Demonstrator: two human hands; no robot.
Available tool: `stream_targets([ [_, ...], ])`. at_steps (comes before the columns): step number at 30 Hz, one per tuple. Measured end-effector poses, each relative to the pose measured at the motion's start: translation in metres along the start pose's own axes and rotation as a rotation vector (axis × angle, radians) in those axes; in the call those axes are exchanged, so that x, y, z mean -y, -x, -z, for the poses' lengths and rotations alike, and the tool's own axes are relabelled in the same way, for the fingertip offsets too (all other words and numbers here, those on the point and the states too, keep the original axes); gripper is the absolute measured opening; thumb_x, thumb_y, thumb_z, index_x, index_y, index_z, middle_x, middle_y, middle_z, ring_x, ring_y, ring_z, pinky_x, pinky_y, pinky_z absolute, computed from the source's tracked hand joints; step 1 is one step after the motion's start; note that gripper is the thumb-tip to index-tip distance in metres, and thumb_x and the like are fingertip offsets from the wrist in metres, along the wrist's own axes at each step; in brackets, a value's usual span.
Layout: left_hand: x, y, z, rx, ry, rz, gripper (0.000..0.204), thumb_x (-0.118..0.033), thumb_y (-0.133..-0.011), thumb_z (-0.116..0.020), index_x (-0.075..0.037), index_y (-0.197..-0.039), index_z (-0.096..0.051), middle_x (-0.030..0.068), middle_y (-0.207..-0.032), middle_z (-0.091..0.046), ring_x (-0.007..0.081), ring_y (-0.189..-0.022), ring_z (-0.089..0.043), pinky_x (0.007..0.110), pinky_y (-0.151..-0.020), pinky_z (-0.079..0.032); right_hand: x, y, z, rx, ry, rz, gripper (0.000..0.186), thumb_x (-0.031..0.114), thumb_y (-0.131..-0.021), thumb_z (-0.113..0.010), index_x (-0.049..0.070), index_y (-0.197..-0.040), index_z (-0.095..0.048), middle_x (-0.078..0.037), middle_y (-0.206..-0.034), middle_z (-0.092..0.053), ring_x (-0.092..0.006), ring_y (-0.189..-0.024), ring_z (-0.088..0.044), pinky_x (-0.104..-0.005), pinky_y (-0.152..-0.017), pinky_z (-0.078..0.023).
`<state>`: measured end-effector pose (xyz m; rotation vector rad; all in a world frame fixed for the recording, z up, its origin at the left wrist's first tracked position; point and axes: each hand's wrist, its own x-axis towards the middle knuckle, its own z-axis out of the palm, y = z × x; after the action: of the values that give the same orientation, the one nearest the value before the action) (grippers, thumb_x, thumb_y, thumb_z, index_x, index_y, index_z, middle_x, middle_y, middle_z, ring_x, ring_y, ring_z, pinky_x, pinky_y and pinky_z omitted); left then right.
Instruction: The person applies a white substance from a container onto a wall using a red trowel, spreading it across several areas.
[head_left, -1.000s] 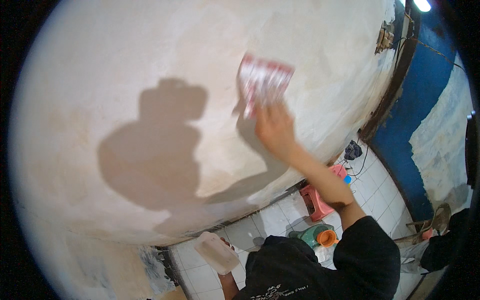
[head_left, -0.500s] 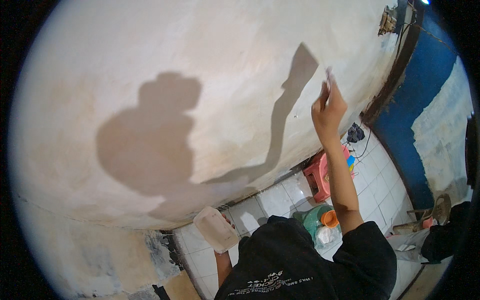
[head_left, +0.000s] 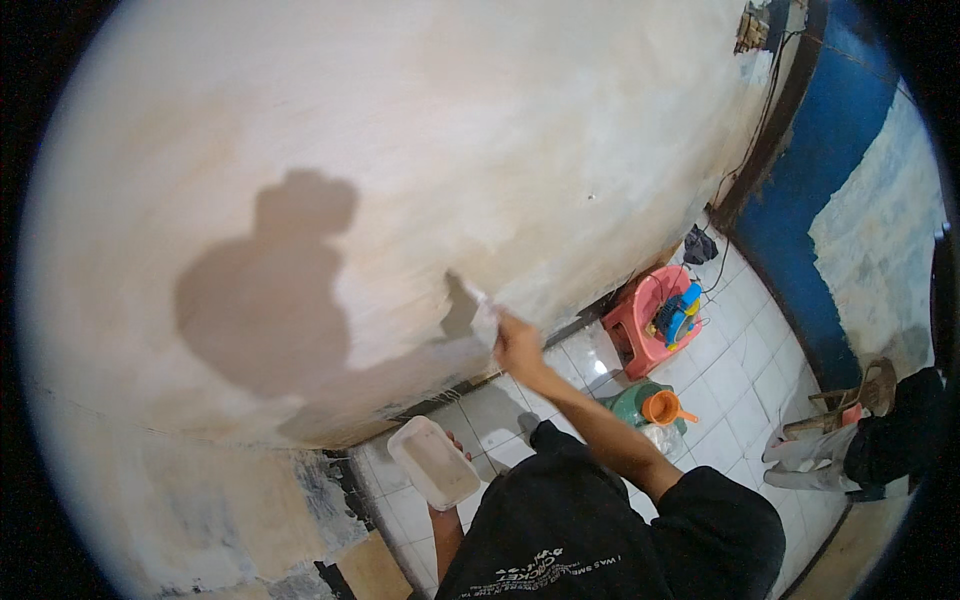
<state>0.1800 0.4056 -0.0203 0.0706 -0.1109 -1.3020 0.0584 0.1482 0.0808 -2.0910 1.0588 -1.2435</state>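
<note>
My right hand [head_left: 519, 346] is closed on a pale, flat scraper [head_left: 484, 314], seen blurred and nearly edge-on near the lower middle of the plastered wall [head_left: 520, 120]; whether it touches the wall I cannot tell. My shadow lies on that wall. My left hand [head_left: 455, 450], mostly hidden, grips a whitish rectangular tray [head_left: 432, 463] low at the centre, over the tiled floor. My black shirt covers the bottom of the picture.
A pink stool [head_left: 625, 330] holds a blue-and-yellow object [head_left: 678, 315]. Beside it are a green container [head_left: 630, 398] with an orange dipper [head_left: 661, 407] and a black bag [head_left: 699, 246] with cables. A person in black [head_left: 895, 430] is at the right, near a blue wall [head_left: 800, 200].
My right hand and the scraper swung up and right, then came down and left, lower than at first. My left hand still holds the tray. More of the pink stool shows now.
</note>
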Motion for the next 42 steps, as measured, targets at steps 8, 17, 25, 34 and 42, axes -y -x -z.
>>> stream_targets([
  [8,-0.025,0.062,0.026,-0.177,-0.287,-0.093,0.055,-0.043,-0.089,-0.048,-0.01,-0.132,-0.039,0.014,-0.123,-0.05,0.0326,-0.108,-0.051,0.05,-0.09,-0.042,0.1,-0.22,0.19,-0.377,-1.451,-0.027,0.02,0.006,-0.088,-0.056,-0.002,-0.106,-0.054,-0.008,-0.103,-0.059,-0.0184,-0.087,-0.058,-0.0309,-0.07,-0.051],
  [17,-0.025,0.08,-0.013,-0.044,0.129,-0.064,0.064,-0.043,-0.082,-0.061,-0.013,-0.133,-0.038,0.0192,-0.127,-0.044,0.0379,-0.111,-0.049,0.058,-0.09,-0.04,-0.029,-0.207,0.086,-0.597,-1.184,-0.415,0.012,0.013,-0.083,-0.066,0.006,-0.089,-0.06,-0.005,-0.075,-0.061,-0.0176,-0.065,-0.06,-0.0305,-0.055,-0.049],
  [25,-0.037,0.09,-0.03,0.0,0.041,-0.135,0.066,-0.041,-0.079,-0.066,-0.011,-0.131,-0.039,0.0174,-0.124,-0.044,0.0359,-0.11,-0.049,0.056,-0.09,-0.042,-0.035,-0.05,0.051,-0.444,-1.354,-0.698,0.018,0.01,-0.085,-0.062,0.004,-0.101,-0.057,-0.004,-0.091,-0.06,-0.0157,-0.079,-0.06,-0.0282,-0.066,-0.05],
  [34,-0.059,0.099,0.03,-0.065,0.012,0.0,0.073,-0.052,-0.08,-0.058,-0.009,-0.133,-0.035,0.0166,-0.127,-0.044,0.0341,-0.112,-0.049,0.057,-0.09,-0.041,0.128,-0.239,0.132,-0.306,-1.354,-0.187,0.011,0.013,-0.086,-0.062,0.004,-0.093,-0.058,-0.004,-0.084,-0.06,-0.0159,-0.069,-0.059,-0.0306,-0.057,-0.05],
  [42,-0.043,0.087,-0.009,0.026,0.042,-0.05,0.072,-0.046,-0.079,-0.064,-0.01,-0.133,-0.035,0.018,-0.128,-0.043,0.0369,-0.112,-0.048,0.056,-0.092,-0.042,-0.053,-0.124,0.001,-0.567,-0.99,-0.663,0.011,0.013,-0.083,-0.066,0.005,-0.081,-0.058,-0.003,-0.071,-0.055,-0.0146,-0.059,-0.053,-0.0309,-0.046,-0.042],
])
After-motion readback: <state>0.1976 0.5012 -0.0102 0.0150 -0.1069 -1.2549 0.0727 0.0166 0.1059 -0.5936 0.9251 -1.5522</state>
